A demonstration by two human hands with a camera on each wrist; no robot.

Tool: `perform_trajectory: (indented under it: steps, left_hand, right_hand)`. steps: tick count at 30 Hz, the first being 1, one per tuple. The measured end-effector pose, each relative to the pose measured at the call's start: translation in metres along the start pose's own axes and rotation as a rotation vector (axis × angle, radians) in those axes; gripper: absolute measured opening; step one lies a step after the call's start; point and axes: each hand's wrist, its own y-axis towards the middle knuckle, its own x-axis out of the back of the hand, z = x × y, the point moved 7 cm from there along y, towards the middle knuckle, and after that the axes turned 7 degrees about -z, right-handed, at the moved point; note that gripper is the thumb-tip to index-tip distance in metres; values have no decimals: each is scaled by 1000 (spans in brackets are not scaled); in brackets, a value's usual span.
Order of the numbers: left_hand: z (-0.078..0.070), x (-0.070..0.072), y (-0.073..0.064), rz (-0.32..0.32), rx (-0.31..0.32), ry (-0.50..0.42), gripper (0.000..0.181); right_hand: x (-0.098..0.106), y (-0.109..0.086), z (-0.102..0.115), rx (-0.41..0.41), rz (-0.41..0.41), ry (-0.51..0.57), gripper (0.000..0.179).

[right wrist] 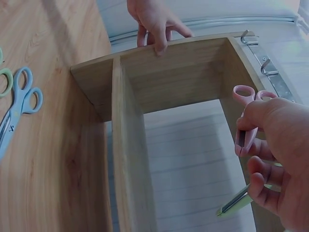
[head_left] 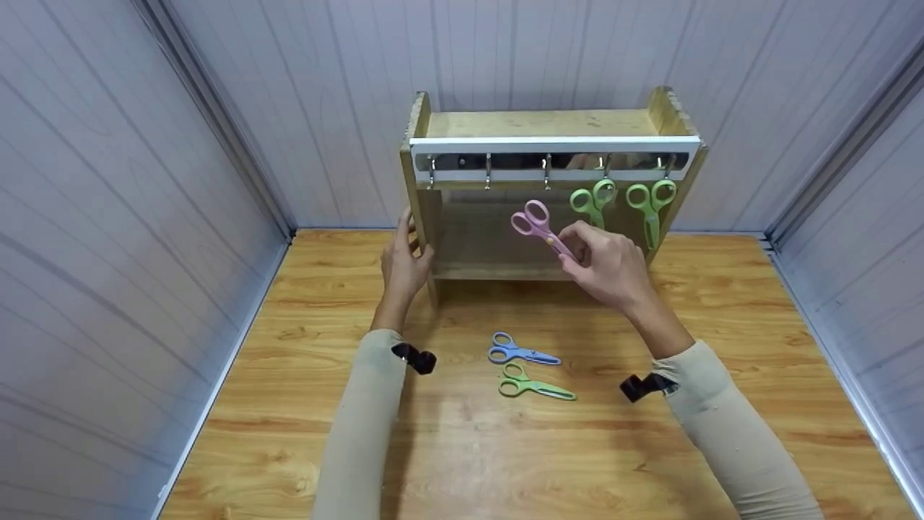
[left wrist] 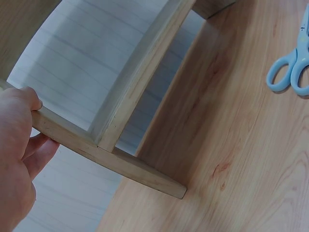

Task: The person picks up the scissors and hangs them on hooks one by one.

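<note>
My right hand (head_left: 612, 266) pinches a pair of pink scissors (head_left: 535, 221) by the blade end, handle loops up and to the left. They are in front of the wooden shelf (head_left: 541, 124), below its hook rail (head_left: 476, 160). With thumb and fingers on either side, my left hand (left wrist: 19, 150) grips the shelf's left side panel (left wrist: 67, 131). Two pairs of green scissors (head_left: 652, 209) hang by a loop from the two rightmost hooks; the right hand partly hides one pair (head_left: 593, 202). The three hooks to the left hold nothing.
Blue scissors (head_left: 516, 352) and another green pair (head_left: 534, 385) lie on the wood-grain surface (head_left: 462, 462) in front of the shelf, between the forearms. Pale panelled walls (head_left: 346, 108) stand behind and on both sides. Each wrist carries a black camera strap (head_left: 417, 359).
</note>
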Motion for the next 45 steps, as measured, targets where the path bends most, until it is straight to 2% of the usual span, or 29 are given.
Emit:
perform_trajectory:
  steps: [12,25,36,45]
  left_hand:
    - [0,-1,1,15,20,-3,74]
    - [-1,0,-1,4,-6,-23,72]
    - [-2,0,-1,12,2,-19,73]
    - [0,-1,-2,16,21,7,75]
  right_hand:
    - [11,4,8,45,-37,11,22]
    - [23,6,10,57,-88,30,23]
    - [19,5,10,53,-90,62,21]
    - [16,3,8,30,-135,88,21]
